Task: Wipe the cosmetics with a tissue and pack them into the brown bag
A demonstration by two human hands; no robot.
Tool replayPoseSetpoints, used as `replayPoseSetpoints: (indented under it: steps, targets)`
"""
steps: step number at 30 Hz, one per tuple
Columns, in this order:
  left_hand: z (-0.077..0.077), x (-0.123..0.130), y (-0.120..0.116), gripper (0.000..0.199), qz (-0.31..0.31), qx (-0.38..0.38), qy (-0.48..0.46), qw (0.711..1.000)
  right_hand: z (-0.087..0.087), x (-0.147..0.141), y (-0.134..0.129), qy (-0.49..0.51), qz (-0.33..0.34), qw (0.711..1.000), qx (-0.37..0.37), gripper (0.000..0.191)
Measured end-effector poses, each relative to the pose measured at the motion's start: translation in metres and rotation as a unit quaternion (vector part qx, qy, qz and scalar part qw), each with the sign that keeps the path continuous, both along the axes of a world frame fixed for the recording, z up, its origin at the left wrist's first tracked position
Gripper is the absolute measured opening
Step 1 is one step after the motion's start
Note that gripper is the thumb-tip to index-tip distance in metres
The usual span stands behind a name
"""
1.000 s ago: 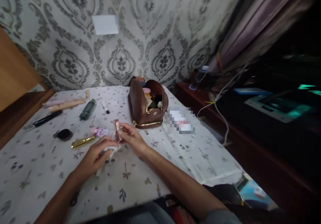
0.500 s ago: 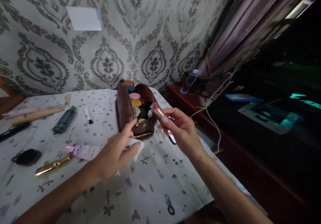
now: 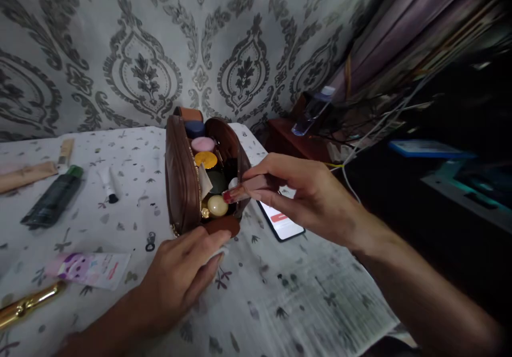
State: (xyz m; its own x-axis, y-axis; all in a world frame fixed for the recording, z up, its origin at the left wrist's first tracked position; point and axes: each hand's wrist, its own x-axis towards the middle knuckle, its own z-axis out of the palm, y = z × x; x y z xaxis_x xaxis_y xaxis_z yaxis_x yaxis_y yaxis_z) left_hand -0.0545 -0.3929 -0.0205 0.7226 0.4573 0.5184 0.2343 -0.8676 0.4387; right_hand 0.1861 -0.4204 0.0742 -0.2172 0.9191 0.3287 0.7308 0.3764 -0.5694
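Note:
A brown cosmetic bag (image 3: pixel 181 181) stands unzipped on the table, holding round containers: a blue one (image 3: pixel 194 129), a pink one (image 3: pixel 203 144), a yellow one (image 3: pixel 205 160) and a cream ball-shaped cap (image 3: pixel 218 206). My right hand (image 3: pixel 308 192) pinches a small clear lip gloss tube (image 3: pixel 236 193) with a red end, which tilts over the bag's front right opening. My left hand (image 3: pixel 184 272) is closed on a white tissue (image 3: pixel 221 251), mostly hidden under the fingers. Its fingertips touch the bag's brown front flap (image 3: pixel 222 227).
Left lie a green-capped dark bottle (image 3: pixel 54 197), a small white tube (image 3: pixel 107 184), a purple and white tube (image 3: pixel 90 269), a gold tube (image 3: pixel 30 306) and beige tubes (image 3: pixel 28 177). A lit phone (image 3: pixel 286 224) lies right of the bag, below a water bottle (image 3: pixel 314 111) and cables.
The lip gloss tube has come down to the bag's opening in my right hand. My left hand has moved onto the bag's front flap. The view has moved closer to the bag.

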Motion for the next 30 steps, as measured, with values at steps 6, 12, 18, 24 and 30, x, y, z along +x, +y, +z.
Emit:
replayPoseSetpoints:
  steps: [6,12,18,24,30]
  targets:
    - [0.008,0.007,0.003,0.028,0.035,0.078,0.055,0.995,0.020,0.000,0.007,-0.126,0.078,0.988,-0.033,0.020]
    - [0.024,0.010,0.008,0.035,0.068,0.042,0.200,0.977,0.024,-0.004,0.015,-0.167,0.123,0.977,-0.040,0.024]
    - [0.028,0.014,0.000,0.048,0.120,0.043,0.306,0.943,0.025,-0.008,0.020,-0.160,0.165,0.971,-0.065,0.024]
    - [0.018,0.015,-0.007,0.047,0.144,0.082,0.285,0.944,0.023,-0.010,0.019,-0.203,0.158,0.965,-0.049,0.020]
    - [0.019,0.017,-0.009,0.043,0.161,0.091,0.283,0.941,0.021,-0.014,0.026,-0.211,0.180,0.959,-0.064,0.020]
